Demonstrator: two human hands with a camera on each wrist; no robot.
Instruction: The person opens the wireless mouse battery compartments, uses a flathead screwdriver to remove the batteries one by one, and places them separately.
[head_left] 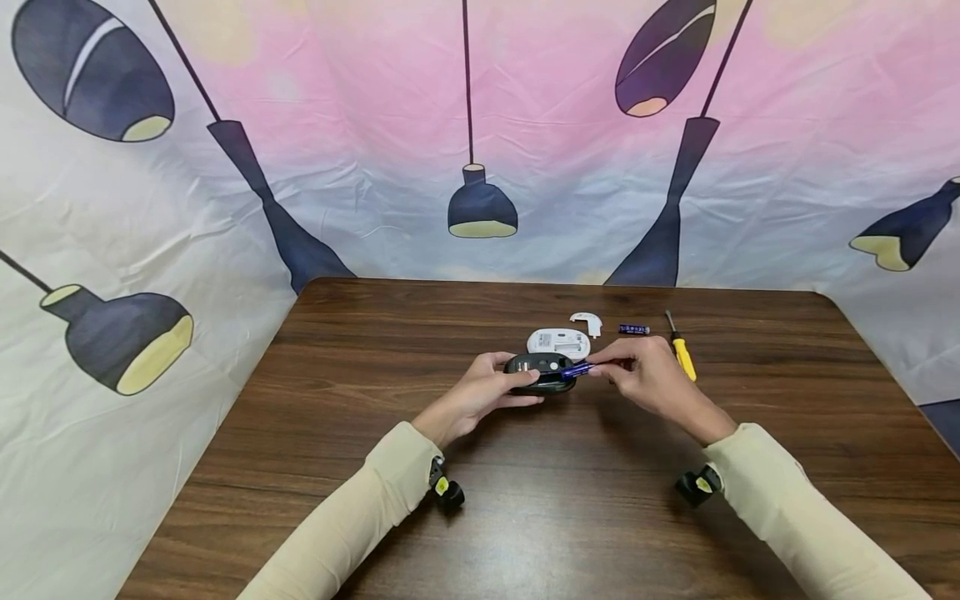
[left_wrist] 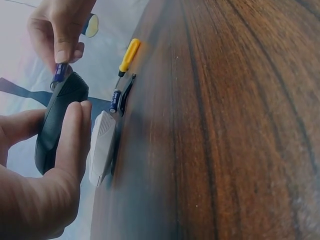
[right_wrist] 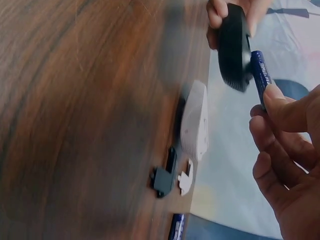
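My left hand [head_left: 480, 390] grips a black computer mouse [head_left: 542, 362], its underside turned up, thumb on the underside and fingers around the edge. Between thumb and fingertips, my right hand [head_left: 645, 372] pinches a blue battery [head_left: 577, 370], its far end right at the mouse's battery slot. In the right wrist view the battery [right_wrist: 260, 75] slants beside the black mouse [right_wrist: 233, 47]. Just behind lies a white mouse [head_left: 559, 342], bottom up with its battery compartment uncovered.
A white battery cover [head_left: 588, 322] lies behind the white mouse, and a black cover [right_wrist: 163, 180] rests near it. To their right are a second blue battery [head_left: 633, 329] and a yellow-handled screwdriver [head_left: 681, 354]. The wooden table [head_left: 375, 333] ends at a patterned cloth backdrop.
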